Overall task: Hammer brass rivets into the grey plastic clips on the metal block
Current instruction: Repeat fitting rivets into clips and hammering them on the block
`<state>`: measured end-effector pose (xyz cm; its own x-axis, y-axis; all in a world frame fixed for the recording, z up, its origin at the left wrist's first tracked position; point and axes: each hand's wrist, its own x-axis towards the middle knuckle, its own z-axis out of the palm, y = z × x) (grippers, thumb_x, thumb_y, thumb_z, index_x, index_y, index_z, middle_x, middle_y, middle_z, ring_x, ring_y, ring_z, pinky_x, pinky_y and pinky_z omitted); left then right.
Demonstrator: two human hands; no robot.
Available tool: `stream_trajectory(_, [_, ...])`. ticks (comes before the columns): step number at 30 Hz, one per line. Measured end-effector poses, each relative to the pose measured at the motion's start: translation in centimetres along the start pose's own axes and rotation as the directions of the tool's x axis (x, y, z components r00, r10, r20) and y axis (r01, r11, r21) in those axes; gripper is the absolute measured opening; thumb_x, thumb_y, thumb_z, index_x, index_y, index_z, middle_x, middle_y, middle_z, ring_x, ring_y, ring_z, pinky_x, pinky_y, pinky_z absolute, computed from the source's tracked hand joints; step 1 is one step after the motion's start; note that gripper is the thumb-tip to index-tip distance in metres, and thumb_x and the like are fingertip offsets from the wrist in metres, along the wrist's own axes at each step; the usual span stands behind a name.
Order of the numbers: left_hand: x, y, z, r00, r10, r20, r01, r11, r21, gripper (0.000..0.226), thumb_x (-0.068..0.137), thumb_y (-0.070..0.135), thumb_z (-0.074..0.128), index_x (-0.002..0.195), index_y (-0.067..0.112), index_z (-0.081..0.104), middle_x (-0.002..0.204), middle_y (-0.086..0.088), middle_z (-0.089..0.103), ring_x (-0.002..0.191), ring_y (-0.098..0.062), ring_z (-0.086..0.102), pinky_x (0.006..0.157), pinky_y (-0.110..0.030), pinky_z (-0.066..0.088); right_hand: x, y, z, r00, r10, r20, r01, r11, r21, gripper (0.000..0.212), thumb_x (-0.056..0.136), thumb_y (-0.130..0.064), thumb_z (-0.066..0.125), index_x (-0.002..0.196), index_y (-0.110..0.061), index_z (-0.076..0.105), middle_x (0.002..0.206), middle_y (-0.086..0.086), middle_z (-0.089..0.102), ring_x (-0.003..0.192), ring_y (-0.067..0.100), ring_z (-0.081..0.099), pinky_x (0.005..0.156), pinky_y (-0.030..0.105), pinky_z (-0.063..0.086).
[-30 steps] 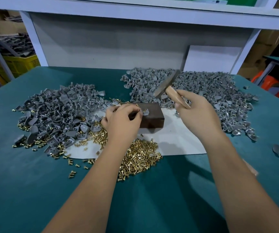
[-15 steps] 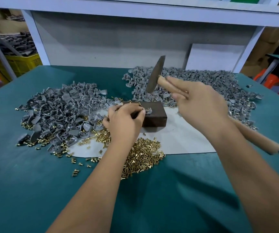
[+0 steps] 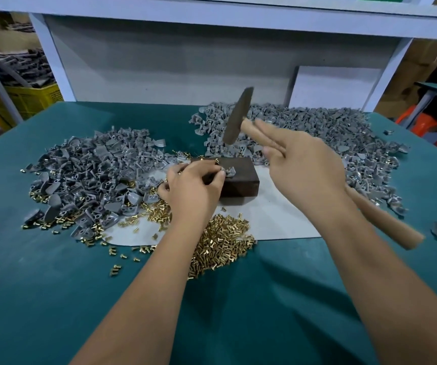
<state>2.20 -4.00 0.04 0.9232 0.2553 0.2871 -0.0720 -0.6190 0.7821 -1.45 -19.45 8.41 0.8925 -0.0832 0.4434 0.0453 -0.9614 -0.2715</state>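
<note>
Left hand pinches grey clip on metal block; right hand, at block's 3 o'clock, grips hammer raised above it, index finger extended.

2 bare forearms, left hand and right hand ungloved, no sleeves, rings or watch

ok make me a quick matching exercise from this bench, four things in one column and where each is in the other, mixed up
Things:
1. hammer
2. metal block
3. brass rivet pile
4. yellow crate

Places:
A. on the white sheet, under the left hand's fingers
B. far left, beyond the table
C. raised in the right hand
D. near edge of the white sheet, by the left wrist

Pairs: 1-C, 2-A, 3-D, 4-B
</note>
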Motion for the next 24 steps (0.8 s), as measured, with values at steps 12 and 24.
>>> stream_trajectory(12, [0.1,-0.4,0.3,0.999,0.026,-0.048,-0.027,0.999,-0.031,0.01,0.087,0.046,0.067,0.091,0.042,0.075,0.117,0.03,0.063,0.128,-0.012,0.03,0.102,-0.044,0.018,-2.1,-0.1,1.5,0.999,-0.055,0.002,0.055,0.993,-0.103,0.047,0.097,-0.035,0.046,0.136,-0.057,0.032,0.101,-0.003,0.071,0.088,0.028,0.066,0.057,0.031,0.038])
stream_trajectory(24, [0.4,-0.4,0.3,1.0,-0.003,-0.028,0.001,0.999,-0.055,0.007,0.085,0.048,0.07,0.089,0.044,0.075,0.115,0.031,0.063,0.129,-0.013,0.029,0.102,-0.044,0.016,-3.3,-0.6,2.1,0.995,-0.015,-0.1,0.007,0.997,-0.081,0.051,0.097,-0.031,0.044,0.138,-0.058,0.028,0.084,0.001,0.066,0.06,0.026,0.052,0.043,0.025,0.019])
